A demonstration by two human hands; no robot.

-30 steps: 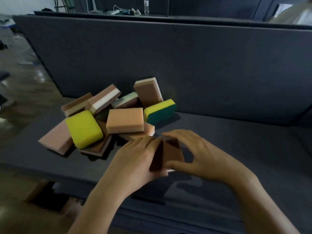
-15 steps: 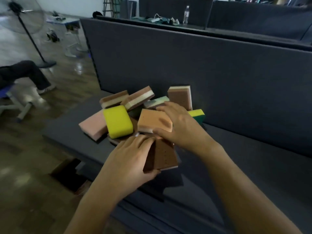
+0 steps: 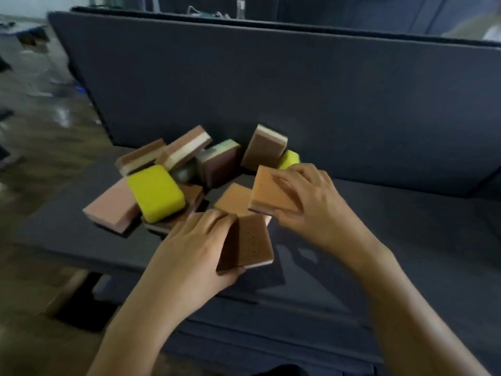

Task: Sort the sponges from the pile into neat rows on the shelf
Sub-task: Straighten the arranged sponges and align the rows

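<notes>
Since half a second ago: the right hand has lifted the orange sponge off the pile and drawn it right, farther from the big yellow sponge. The left hand still holds the brown sponge at the same spot, in front and to the right of the yellow one. The camera has swung; the fan and the seated person are out of view.

Right hand: fingers curled over the top of the orange sponge, thumb at its near edge, a firm grip. Left hand: fingers laid flat along the brown sponge's left side, thumb hooked under its near corner.

Surface: dark grey shelf, with an upright dark grey back panel behind the yellow sponge. A wooden floor lies left of it, blurred. Clutter beyond the panel is too blurred to name.

Orange sponge: broad face up and tilted toward the camera, pale layer along the near edge, long axis roughly left to right. Brown sponge: tipped up on an edge, speckled broad face turned right, pale layer at the bottom; long axis unclear.

The pile stays around the yellow sponge: a pink sponge touching its left, a flat orange one to its right, and brown-and-cream ones behind it against the panel.
</notes>
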